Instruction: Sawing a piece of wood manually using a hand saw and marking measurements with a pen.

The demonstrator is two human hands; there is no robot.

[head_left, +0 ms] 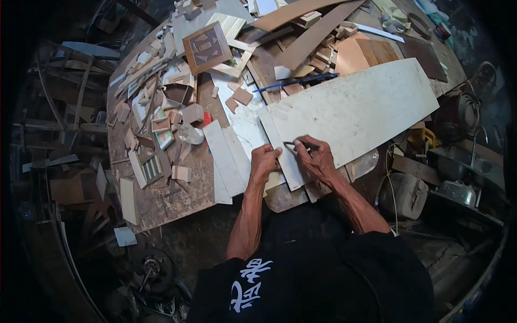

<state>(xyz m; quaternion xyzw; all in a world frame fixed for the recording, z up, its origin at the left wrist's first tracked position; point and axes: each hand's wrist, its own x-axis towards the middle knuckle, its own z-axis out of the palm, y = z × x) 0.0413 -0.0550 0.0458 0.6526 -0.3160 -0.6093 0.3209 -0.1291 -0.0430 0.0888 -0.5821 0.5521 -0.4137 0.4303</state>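
A long white board (366,107) lies across the near part of the cluttered worktable (188,199), with a narrow white strip (270,129) along its left end. My left hand (264,161) is closed at the strip's left edge, gripping it. My right hand (315,159) holds a slim dark tool (291,144), perhaps a pencil, low over the board just right of the strip; its tip is too small to make out clearly. Several white panels (221,156) lie left of my left hand, beside a shiny pale sheet (246,134).
Wood offcuts and small boxes (161,121) cover the table's left side. A framed square piece (207,46), long planks (318,37) and blue rod (291,83) lie farther back. A steel sink (482,167) and plastic jerrycan (404,196) stand at right.
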